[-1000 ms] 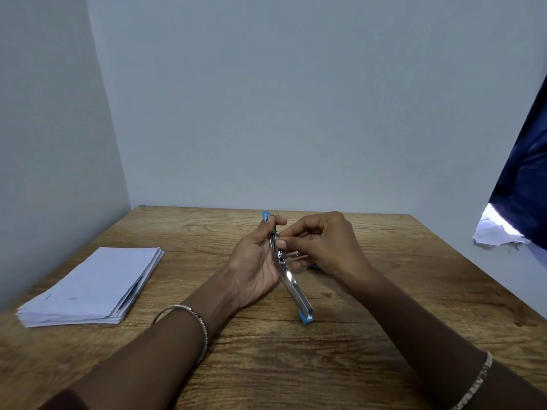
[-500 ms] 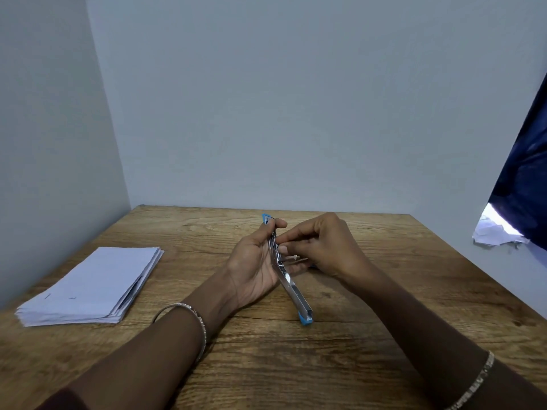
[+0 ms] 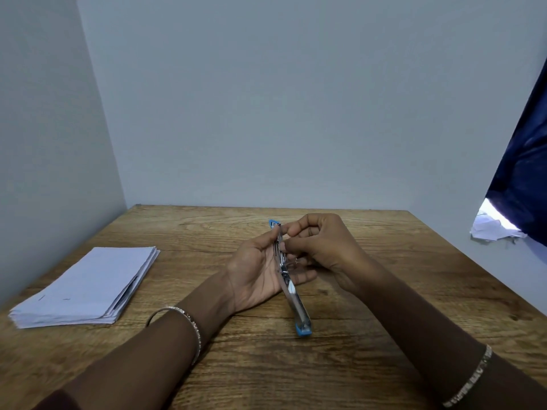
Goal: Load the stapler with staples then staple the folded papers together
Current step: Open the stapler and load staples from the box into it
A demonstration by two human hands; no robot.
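Observation:
A blue and silver stapler (image 3: 291,294) is swung fully open into one long strip, its near blue end resting on the wooden table (image 3: 296,365). My left hand (image 3: 254,273) cradles its far half, thumb along the metal rail. My right hand (image 3: 322,247) pinches at the rail near the far blue tip; whether staples sit between its fingertips is too small to tell. A stack of folded white papers (image 3: 85,288) lies at the table's left side, apart from both hands.
Grey walls close the table at the back and left. A dark blue curtain (image 3: 524,179) hangs at the right, with crumpled white paper (image 3: 491,229) below it beyond the table's right edge.
My right hand's fingertips have slid a little along the rail toward the far blue tip. The stapler and my left hand have barely moved.

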